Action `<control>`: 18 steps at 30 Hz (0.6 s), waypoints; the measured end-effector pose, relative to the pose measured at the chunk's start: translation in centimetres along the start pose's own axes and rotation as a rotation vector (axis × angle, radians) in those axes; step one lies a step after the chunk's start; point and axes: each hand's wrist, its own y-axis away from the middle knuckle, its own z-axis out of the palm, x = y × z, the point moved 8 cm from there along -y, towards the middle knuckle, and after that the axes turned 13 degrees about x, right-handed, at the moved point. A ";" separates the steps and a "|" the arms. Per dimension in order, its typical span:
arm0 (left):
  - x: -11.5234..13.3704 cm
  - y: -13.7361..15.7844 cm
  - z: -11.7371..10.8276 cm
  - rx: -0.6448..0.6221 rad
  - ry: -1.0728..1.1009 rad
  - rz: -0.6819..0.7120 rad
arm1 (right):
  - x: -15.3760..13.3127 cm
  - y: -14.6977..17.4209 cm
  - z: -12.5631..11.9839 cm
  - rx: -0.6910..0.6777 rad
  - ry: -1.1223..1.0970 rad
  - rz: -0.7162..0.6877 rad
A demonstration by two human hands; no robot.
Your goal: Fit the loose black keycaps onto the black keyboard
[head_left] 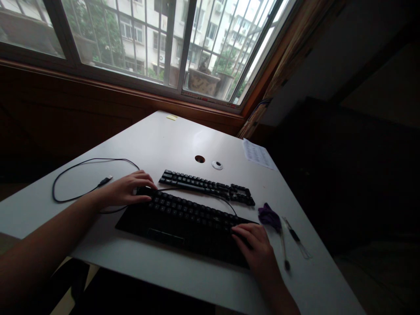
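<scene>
A black keyboard [187, 214] with a wide front rest lies at an angle on the white table. Several rows of its keycaps are in place; its lower part is too dark to make out fully. My left hand [136, 186] grips the keyboard's upper left corner between thumb and fingers. Over the right end of the keys, my right hand [254, 243] has its thumb and fingertips closed together; whatever is between them is hidden. Just behind the keyboard, loose black keycaps [193, 183] are laid out in rows, with a smaller group [241, 194] at their right.
A black USB cable [54, 183] loops at the left, its plug [105, 180] on the white table [138, 144]. On the right lie a purple cloth [269, 215], a thin brush [285, 253] and a wire keycap puller [297, 238]. Behind are a cable hole [200, 159], its cover [217, 165] and papers [259, 155].
</scene>
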 end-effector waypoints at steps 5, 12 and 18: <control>0.0 0.0 0.1 -0.007 -0.009 0.001 | -0.3 0.1 0.1 -0.034 -0.014 -0.028; 0.4 -0.1 -0.2 0.016 0.001 0.011 | -0.5 0.2 -0.1 -0.040 0.006 -0.051; 0.3 -0.1 -0.1 -0.002 -0.007 0.006 | -0.8 0.1 -0.3 -0.007 0.024 -0.061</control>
